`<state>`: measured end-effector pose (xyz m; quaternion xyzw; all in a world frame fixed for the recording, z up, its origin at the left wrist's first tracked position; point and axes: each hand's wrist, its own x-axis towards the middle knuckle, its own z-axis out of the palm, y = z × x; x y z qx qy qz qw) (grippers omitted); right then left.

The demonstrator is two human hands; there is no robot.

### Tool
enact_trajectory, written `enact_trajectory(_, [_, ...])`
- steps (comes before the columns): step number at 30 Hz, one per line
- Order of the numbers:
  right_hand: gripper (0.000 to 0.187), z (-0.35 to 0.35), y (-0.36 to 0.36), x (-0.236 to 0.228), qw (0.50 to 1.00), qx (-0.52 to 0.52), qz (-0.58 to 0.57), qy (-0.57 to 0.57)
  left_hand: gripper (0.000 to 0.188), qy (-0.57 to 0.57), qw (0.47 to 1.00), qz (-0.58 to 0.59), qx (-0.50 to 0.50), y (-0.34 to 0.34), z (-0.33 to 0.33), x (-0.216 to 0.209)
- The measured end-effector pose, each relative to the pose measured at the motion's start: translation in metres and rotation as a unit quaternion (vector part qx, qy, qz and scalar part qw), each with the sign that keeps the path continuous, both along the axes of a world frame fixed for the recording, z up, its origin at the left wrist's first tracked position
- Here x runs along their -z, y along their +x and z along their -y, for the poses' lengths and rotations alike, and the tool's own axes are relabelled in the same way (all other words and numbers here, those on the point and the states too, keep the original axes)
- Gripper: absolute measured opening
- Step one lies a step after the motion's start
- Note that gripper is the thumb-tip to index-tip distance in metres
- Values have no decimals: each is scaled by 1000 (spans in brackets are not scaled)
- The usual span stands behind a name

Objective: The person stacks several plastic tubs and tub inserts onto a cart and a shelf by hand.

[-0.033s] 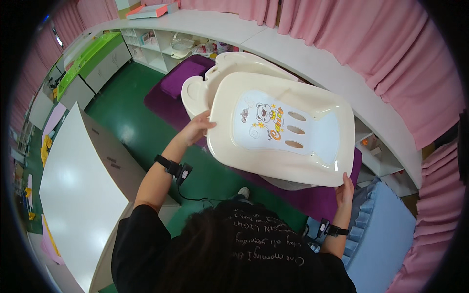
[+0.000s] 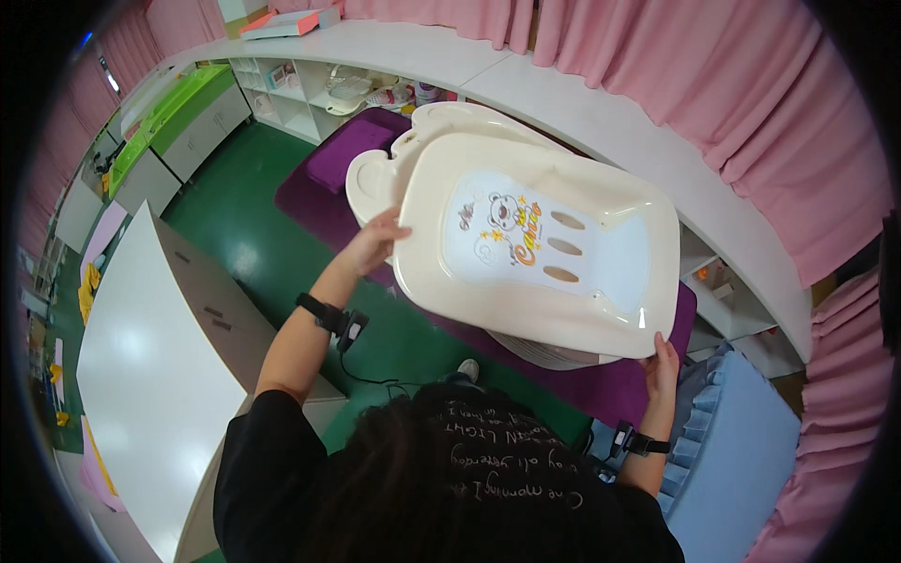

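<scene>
Both my hands hold a shallow cream baby bathtub [image 2: 441, 253] by its rim. Its pale inner panel carries a bear print and three oval slots. My left hand [image 2: 377, 239] grips the left end, thumb on top and fingers beneath, mostly hidden. At the lower right corner, my right hand [image 2: 663, 364] is closed on the rim. Behind and partly beneath it lies a second, deeper cream bathtub [image 2: 373, 174] with a scalloped end; most of it is covered. This lower tub rests on a purple padded bed [image 2: 610, 389].
A curved white counter with shelves [image 2: 601, 108] runs behind the bed, below pink curtains [image 2: 676, 84]. On the left stands a white cabinet [image 2: 155, 375]. A blue ruffled cover [image 2: 741, 441] sits at the right. Green floor [image 2: 221, 225] shows at the left.
The held bathtub has shifted slightly up and left, with its near edge tilting a little. My left hand has moved slightly with it; both hands keep their grip.
</scene>
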<state>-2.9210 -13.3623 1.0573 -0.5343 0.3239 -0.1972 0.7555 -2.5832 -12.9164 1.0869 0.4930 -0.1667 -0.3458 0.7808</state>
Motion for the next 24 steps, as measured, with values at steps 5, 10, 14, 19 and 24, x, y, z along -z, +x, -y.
enact_trajectory(5, [39,-13,45,25,991,-10,-129,-28,51,33,999,-7,-13,74,25,11])
enact_trajectory(10, [44,-29,63,13,983,-20,-181,-11,48,104,993,-62,10,116,37,2])
enact_trajectory(14, [50,-40,70,16,972,-16,-231,-23,47,166,983,-77,34,148,48,36])
enact_trajectory(19, [57,-51,85,-1,941,-98,-319,-63,42,227,969,-89,43,177,62,67])
enact_trajectory(24, [53,-76,102,-3,870,-186,-410,-201,60,318,946,36,59,200,52,106])
